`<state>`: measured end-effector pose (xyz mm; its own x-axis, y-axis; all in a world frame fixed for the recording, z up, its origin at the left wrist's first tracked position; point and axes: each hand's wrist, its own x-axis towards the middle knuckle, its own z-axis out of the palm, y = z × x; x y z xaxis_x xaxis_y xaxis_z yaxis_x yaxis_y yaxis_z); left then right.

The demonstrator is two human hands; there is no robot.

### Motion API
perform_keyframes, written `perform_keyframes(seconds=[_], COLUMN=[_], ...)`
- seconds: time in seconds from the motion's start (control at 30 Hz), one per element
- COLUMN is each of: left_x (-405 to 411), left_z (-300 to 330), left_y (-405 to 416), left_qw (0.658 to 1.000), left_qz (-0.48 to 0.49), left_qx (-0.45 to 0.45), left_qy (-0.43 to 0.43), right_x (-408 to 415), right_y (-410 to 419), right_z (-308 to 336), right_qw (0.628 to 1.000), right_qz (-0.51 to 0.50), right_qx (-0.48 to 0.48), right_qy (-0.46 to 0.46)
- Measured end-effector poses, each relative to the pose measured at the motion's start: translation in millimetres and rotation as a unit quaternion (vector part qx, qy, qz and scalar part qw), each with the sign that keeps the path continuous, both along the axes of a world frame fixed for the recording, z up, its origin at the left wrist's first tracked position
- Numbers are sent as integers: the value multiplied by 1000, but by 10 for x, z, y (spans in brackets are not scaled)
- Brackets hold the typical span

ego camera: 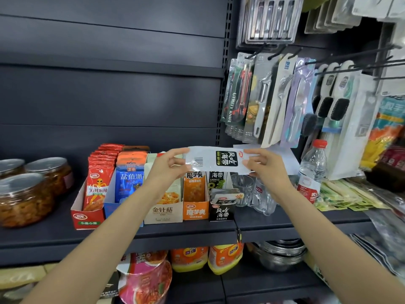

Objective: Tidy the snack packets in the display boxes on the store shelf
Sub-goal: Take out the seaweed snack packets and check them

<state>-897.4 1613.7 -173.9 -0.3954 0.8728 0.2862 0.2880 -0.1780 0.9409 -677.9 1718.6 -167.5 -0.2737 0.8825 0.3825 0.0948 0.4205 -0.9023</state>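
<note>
Along the shelf, five display boxes stand side by side. The red box at the left end and the blue box next to it hold packets standing upright in neat rows, and these look finished. The cream box and orange box also show upright packets, though the left forearm hides part of the cream one. The left hand pinches the left end of a white kelp packet, held flat and sideways in the air above the boxes; the right hand pinches its right end. Below it, the black box bearing the same label has packets lying tilted and loose near its front, so it seems the one still to be sorted. By my reading most of the work is done: this packet needs turning upright and slotting into the black box, and the slumped ones there need straightening.
</note>
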Motion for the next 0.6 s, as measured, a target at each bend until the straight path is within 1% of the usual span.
perform_keyframes(seconds=[0.13, 0.3, 0.47, 0.6], left_x=[17, 28, 19, -42], left_z=[-27, -48, -52, -77], left_y=[-47, -71, -38, 49], left_qw=[998, 996, 998, 999], left_qz=[-6, -4, 0, -9], left_qx=[32, 55, 45, 3], left_qy=[60, 73, 43, -45], right_x=[43, 48, 46, 55], right_y=[-35, -56, -48, -53], right_z=[5, -27, -20, 40], right_qw=[998, 997, 997, 997], right_qz=[49, 50, 51, 65], right_qx=[5, 25, 20, 13], right_qy=[44, 50, 48, 31])
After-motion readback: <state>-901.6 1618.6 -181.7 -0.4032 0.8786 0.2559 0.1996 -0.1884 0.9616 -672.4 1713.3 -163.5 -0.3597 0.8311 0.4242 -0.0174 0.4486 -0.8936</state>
